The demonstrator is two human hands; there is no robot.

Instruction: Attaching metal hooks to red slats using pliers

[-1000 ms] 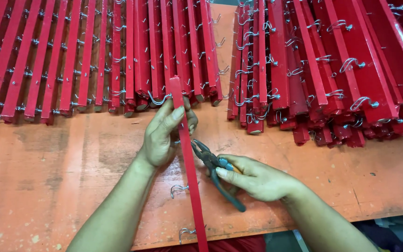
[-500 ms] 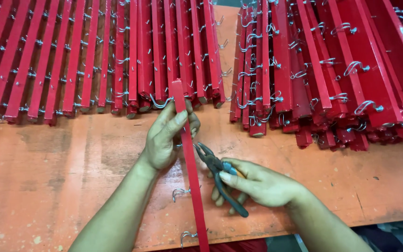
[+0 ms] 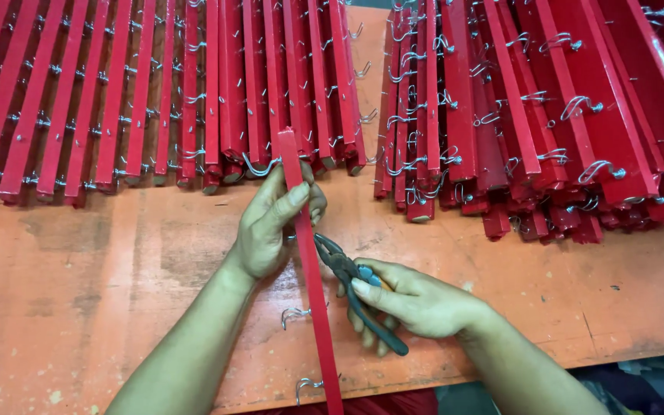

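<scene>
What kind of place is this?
Probably a small workshop making hook racks: stacks of red strips with metal hooks on an orange workbench, and pliers in the right hand.

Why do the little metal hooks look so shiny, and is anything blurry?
Head view: even light glints off the metal hooks; the left hand, the pliers in the right hand and the red strip look sharp, shadows soft, far corners slightly smeared.

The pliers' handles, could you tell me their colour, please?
Dark grey-green, on the pliers in the right hand; head view.
</scene>
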